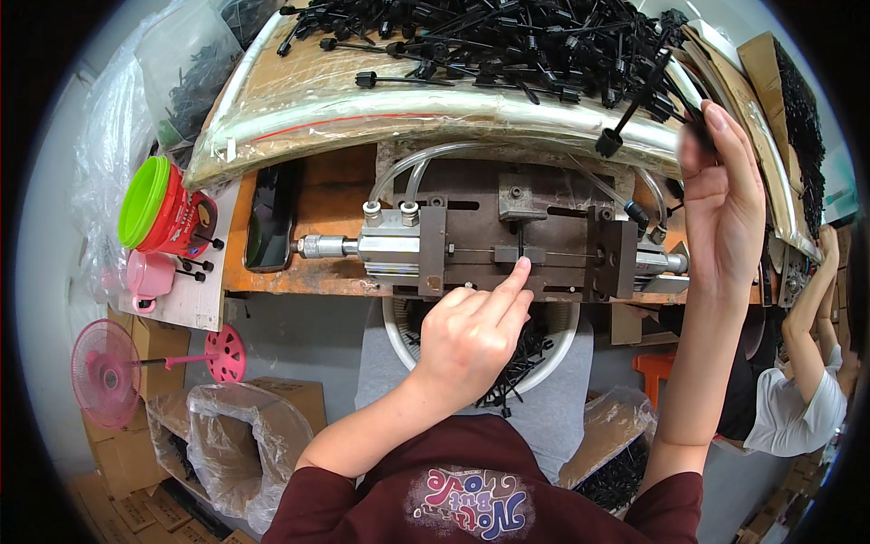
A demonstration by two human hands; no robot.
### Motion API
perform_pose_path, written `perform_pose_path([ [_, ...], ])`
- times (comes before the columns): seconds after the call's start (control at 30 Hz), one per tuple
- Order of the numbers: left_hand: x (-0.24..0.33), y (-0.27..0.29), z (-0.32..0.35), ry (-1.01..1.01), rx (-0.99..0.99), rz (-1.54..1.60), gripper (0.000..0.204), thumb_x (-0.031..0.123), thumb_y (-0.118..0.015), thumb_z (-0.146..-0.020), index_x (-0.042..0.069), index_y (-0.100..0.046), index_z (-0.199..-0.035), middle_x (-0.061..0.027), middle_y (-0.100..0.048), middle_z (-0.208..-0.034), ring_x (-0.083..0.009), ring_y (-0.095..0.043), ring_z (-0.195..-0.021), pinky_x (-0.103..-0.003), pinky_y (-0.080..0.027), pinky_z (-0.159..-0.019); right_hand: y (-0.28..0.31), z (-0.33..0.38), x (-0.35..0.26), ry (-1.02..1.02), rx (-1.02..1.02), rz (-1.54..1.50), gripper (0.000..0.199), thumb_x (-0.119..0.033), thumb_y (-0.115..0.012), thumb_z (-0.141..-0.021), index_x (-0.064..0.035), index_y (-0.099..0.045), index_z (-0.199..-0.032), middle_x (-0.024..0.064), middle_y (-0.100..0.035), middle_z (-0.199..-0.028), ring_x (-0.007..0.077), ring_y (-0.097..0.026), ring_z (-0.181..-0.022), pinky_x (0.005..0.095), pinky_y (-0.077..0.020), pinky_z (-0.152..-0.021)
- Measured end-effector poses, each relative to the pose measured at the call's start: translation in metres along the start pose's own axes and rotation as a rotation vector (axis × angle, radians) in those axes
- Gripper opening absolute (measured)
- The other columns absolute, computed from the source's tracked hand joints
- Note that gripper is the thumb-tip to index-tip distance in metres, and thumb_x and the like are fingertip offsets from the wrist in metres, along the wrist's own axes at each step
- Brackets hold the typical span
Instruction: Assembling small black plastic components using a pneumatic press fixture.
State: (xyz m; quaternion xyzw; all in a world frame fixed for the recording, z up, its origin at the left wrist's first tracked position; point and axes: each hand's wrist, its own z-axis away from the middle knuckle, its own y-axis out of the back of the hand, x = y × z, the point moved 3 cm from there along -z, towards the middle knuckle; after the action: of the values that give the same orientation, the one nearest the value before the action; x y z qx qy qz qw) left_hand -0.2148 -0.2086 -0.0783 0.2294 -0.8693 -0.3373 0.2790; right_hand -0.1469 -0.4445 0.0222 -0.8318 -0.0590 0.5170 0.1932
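A metal clamping fixture (553, 231) with an air cylinder (391, 249) at its left end is mounted on the orange bench. My left hand (473, 337) reaches over its front edge, index finger stretched out onto a small dark block at the middle. A thin black stem (521, 238) stands at that fingertip; my other fingers are partly curled, with nothing visible in them. To the right, my raised right hand (725, 186) grips black stemmed plastic pieces (642, 102) between thumb and fingers. One piece points down-left, its knobbed end over the tray's edge. The thumb area is blurred.
A heap of black stemmed pieces (507, 41) fills the tray behind the fixture. A white tub (553, 367) with more sits at my lap. Red-green bucket (168, 208), pink cup (149, 276) and pink fan (107, 372) are left. A co-worker (797, 399) is at right.
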Motion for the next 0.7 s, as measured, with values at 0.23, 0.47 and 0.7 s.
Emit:
perform_pose_path([
  [0.23,-0.001,-0.001,0.001,0.031,-0.031,-0.017,0.022,0.012,-0.081,-0.069,0.005,-0.074,-0.089,-0.0088,-0.071,-0.119,-0.0148,-0.064,-0.06,-0.026,-0.049,-0.058,-0.009,0.025,0.0,-0.048,0.003,-0.048,0.022,-0.007,-0.064,-0.095,0.0006,-0.067,-0.115,0.0083,-0.07,-0.106,0.014,-0.067,-0.083,0.0241,-0.0522,-0.073],
  [0.47,-0.002,0.0,0.001,0.031,-0.031,-0.01,0.022,0.011,-0.081,-0.069,0.005,-0.074,-0.089,-0.0087,-0.071,-0.119,-0.0153,-0.065,-0.061,-0.026,-0.049,-0.057,-0.015,0.049,-0.001,-0.096,0.058,-0.059,0.019,-0.009,-0.065,-0.095,-0.0003,-0.067,-0.111,0.0079,-0.07,-0.099,0.0135,-0.065,-0.076,0.0246,-0.0501,-0.068],
  [0.7,-0.002,-0.002,0.003,0.078,-0.024,0.07,0.019,0.007,-0.079,-0.071,0.002,-0.072,-0.088,-0.0115,-0.069,-0.122,-0.0207,-0.07,-0.076,-0.029,-0.054,-0.065,-0.012,0.058,0.002,-0.102,0.08,-0.1,0.019,-0.008,-0.065,-0.095,0.0009,-0.066,-0.111,0.0089,-0.07,-0.102,0.0144,-0.064,-0.078,0.0251,-0.0504,-0.069],
])
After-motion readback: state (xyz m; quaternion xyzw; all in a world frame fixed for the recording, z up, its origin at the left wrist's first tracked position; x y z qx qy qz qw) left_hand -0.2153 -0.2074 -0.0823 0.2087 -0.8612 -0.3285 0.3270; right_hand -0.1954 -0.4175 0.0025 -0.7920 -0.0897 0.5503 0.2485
